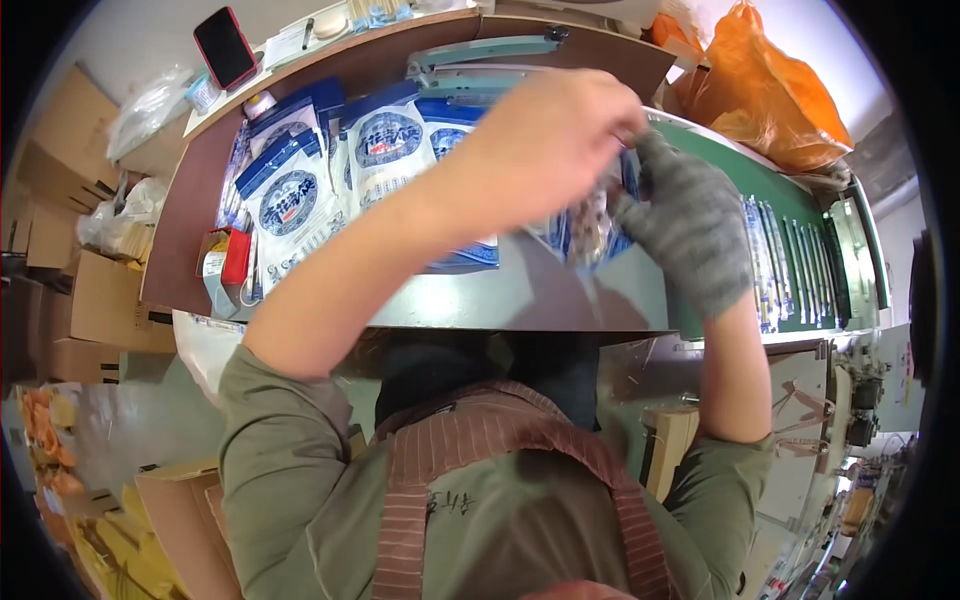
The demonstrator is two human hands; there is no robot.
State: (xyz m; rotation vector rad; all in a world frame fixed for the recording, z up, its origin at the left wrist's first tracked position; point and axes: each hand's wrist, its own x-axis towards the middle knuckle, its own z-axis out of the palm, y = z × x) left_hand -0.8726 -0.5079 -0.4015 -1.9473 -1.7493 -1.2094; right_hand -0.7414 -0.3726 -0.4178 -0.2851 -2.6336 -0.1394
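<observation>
My right hand (692, 228), in a grey knitted glove, grips a clear and blue plastic pouch (588, 225) with brownish contents, held over the grey table surface (480, 300). Bare and slightly blurred, my left hand (575, 135) reaches across to the pouch's upper end. Its fingers are bent together close to the gloved fingertips; what they pinch is hidden. Left of the pouch lie several flat white pouches (388, 140) with dark blue tops and round blue prints, partly covered by my left forearm.
Behind the pouches stands a teal metal arm device (490, 48). On the right, a green belt (715, 150) carries slim blue-printed packets (765, 260). An orange plastic bag (775, 95) sits beyond it. A phone (225, 48) leans at the back left; a red tape dispenser (235, 255) stands below.
</observation>
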